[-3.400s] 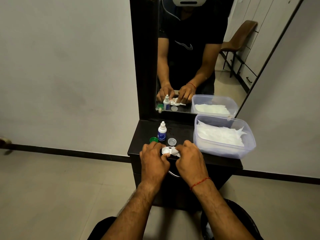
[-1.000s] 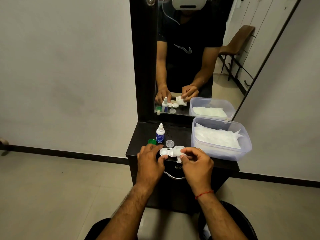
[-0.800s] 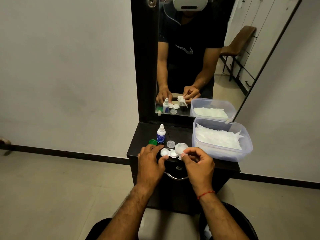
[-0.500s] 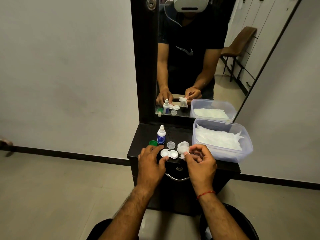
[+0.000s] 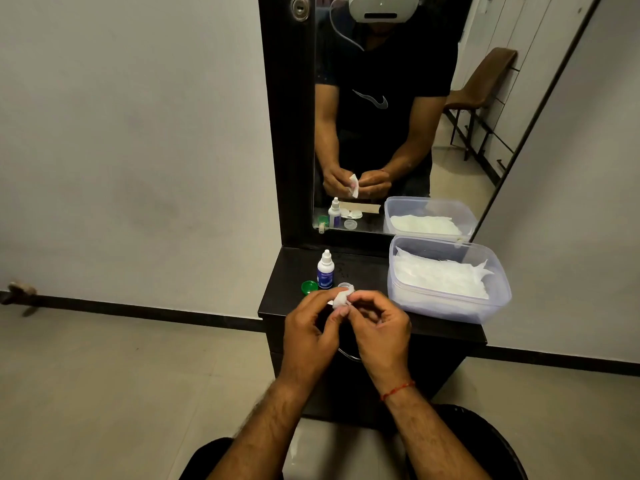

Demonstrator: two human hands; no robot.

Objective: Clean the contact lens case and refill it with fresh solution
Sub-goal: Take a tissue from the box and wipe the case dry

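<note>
Both of my hands are raised just above the front of the dark shelf (image 5: 363, 268) and meet at a small crumpled white tissue (image 5: 342, 298). My left hand (image 5: 311, 336) pinches it from the left, and my right hand (image 5: 381, 329) pinches it from the right with curled fingers. My hands hide the white contact lens case from direct view; its reflection (image 5: 351, 213) in the mirror shows it lying open on the shelf. A small white solution bottle with a blue label (image 5: 325, 270) stands upright behind my hands. Its green cap (image 5: 309, 286) lies to the left of it.
A small clear lid (image 5: 344, 285) lies beside the bottle, partly covered by my fingers. A clear plastic tub of white tissues (image 5: 450, 306) fills the right half of the shelf. The mirror (image 5: 398, 116) rises directly behind. A dark bin sits on the floor at lower right.
My left hand has let go of the lens case and risen to join my right hand on the tissue. The case stays on the shelf, now hidden behind my hands.
</note>
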